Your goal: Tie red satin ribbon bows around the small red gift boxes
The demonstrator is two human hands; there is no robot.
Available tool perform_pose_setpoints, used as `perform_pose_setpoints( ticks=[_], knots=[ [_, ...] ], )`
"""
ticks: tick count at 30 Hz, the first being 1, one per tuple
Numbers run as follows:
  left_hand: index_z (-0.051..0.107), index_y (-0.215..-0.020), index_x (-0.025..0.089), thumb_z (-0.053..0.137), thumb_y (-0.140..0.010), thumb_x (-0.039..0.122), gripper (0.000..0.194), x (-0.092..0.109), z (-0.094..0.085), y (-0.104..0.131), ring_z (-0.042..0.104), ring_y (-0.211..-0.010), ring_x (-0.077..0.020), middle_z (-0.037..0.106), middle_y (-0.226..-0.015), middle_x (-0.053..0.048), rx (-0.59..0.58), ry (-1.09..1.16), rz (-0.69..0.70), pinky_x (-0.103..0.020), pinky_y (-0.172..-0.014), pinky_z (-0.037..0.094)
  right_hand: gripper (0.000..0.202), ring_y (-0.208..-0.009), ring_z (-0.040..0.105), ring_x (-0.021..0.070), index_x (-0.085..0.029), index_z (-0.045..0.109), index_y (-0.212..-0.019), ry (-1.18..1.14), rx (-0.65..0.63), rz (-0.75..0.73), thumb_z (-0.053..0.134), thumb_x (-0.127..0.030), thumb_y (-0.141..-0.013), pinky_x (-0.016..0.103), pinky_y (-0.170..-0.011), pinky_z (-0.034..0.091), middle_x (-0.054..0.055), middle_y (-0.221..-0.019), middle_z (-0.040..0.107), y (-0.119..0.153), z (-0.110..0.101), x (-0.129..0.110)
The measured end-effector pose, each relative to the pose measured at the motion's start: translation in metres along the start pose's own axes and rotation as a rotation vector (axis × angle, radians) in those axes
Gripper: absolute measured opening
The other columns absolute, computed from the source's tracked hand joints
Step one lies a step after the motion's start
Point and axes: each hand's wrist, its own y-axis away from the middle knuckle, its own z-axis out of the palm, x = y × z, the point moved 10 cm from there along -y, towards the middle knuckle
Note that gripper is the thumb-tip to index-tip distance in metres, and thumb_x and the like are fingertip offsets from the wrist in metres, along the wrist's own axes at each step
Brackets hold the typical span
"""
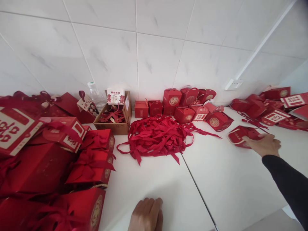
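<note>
At the right, my right hand (266,144) grips a small red gift box (238,136) by its top, thumb on the near side. That box is on or just above the white table. My left hand (146,214) is at the bottom middle over the tabletop, its fingers curled and close together; nothing shows in it. Beyond it, a tangled heap of red ribbons (157,136) covers the table's middle. Several more red gift boxes (172,102) stand behind the ribbons, along the wall.
Ribbon-tied red boxes (91,168) are piled at the left. A cardboard box (120,127) holds tags, with a clear bottle (94,94) beside it. More red boxes (257,110) lie heaped at the far right. A seam (199,192) crosses the table; a socket (234,84) is on the tiled wall.
</note>
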Motion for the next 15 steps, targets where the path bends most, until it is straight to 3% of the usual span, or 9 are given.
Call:
perform_pose_setpoints(
  ticks=[3,5,7,9,12,15],
  knots=[
    [0.059,-0.092,0.023,0.040,-0.093,0.006,0.025,-0.001,0.000,-0.001,0.059,-0.057,-0.0186,0.062,-0.068,0.000,-0.060,0.041,-0.054,-0.031,-0.056,0.044,0.044,-0.128,0.055,0.0379,-0.015,0.062,-0.120,-0.124,-0.037,0.019,0.072,-0.045,-0.090,0.051,-0.104,0.046,0.027,-0.132,0.058,0.031,-0.016,-0.001],
    [0.060,-0.093,0.024,0.042,-0.093,0.007,0.025,-0.001,-0.001,-0.003,0.060,-0.060,-0.0196,0.063,-0.070,0.000,-0.090,0.065,-0.083,-0.032,-0.057,0.045,0.041,-0.107,0.065,0.0386,-0.016,0.059,-0.110,-0.235,-0.089,-0.047,0.073,-0.042,-0.082,0.050,-0.090,0.052,0.029,-0.111,0.063,0.064,-0.023,-0.011],
    [0.062,-0.099,0.024,0.043,-0.096,0.010,0.024,0.000,-0.005,-0.004,0.061,-0.061,-0.0197,0.064,-0.073,0.000,-0.101,0.115,-0.114,-0.032,-0.058,0.047,0.048,-0.093,0.068,0.0344,-0.023,0.051,-0.108,-0.364,-0.177,-0.174,0.073,-0.046,-0.072,0.047,-0.078,0.056,0.022,-0.111,0.063,0.111,-0.026,-0.030],
    [0.062,-0.112,0.025,0.043,-0.100,0.014,0.025,0.000,-0.012,-0.003,0.064,-0.067,-0.0191,0.067,-0.079,-0.001,-0.075,0.209,-0.164,-0.031,-0.062,0.051,0.058,-0.094,0.068,0.0317,-0.027,0.048,-0.107,-0.468,-0.284,-0.333,0.075,-0.055,-0.065,0.044,-0.077,0.059,0.017,-0.122,0.059,0.171,-0.024,-0.056],
    [0.053,-0.137,0.026,0.045,-0.102,0.023,0.036,-0.007,-0.031,0.004,0.070,-0.094,-0.0223,0.070,-0.108,-0.008,0.048,0.327,-0.317,-0.036,-0.080,0.058,0.061,-0.098,0.066,0.0295,-0.029,0.049,-0.111,-0.553,-0.412,-0.533,0.079,-0.058,-0.067,0.045,-0.085,0.058,0.010,-0.126,0.057,0.264,-0.021,-0.094],
    [0.038,-0.153,0.027,0.050,-0.101,0.030,0.053,-0.019,-0.047,0.016,0.059,-0.128,-0.0310,0.056,-0.144,-0.015,0.191,0.411,-0.479,-0.050,-0.101,0.054,0.051,-0.108,0.061,0.0316,-0.026,0.048,-0.117,-0.596,-0.367,-0.752,0.074,-0.050,-0.081,0.048,-0.092,0.054,0.012,-0.127,0.054,0.328,-0.040,-0.128]
  ],
)
